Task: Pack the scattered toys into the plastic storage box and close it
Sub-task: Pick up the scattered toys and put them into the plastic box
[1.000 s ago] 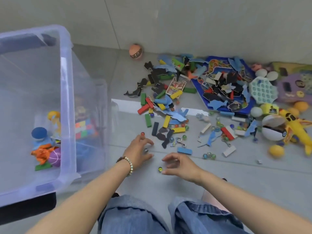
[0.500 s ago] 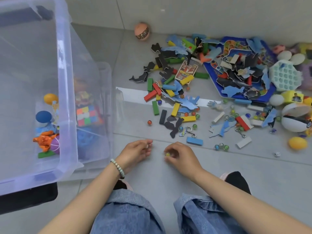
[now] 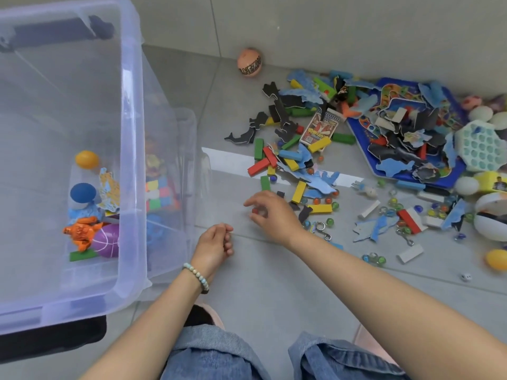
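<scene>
A clear plastic storage box [image 3: 131, 160] stands open on the left. Inside lie an orange figure [image 3: 82, 233], a purple ball [image 3: 108, 244] and a colour cube [image 3: 159, 193]. Coloured wooden blocks [image 3: 274, 160], foam puzzle pieces and glass marbles [image 3: 323, 200] are scattered over the floor to the right. My right hand [image 3: 274, 212] reaches to the edge of that pile, its fingertips pinched around a red marble [image 3: 255, 211] on the floor. My left hand [image 3: 215, 244] rests just right of the box with its fingers curled closed; what is inside is hidden.
A blue puzzle tray [image 3: 411, 171] heaped with pieces lies at the right by the wall. An orange ball [image 3: 249, 62] sits against the wall. White and yellow balls [image 3: 496, 259] crowd the far right. My knees in denim [image 3: 219, 357] are at the bottom.
My right hand moved forward from near my knees to the red marble. My left hand stayed closed and shifted slightly toward the box. The view tilted down and left.
</scene>
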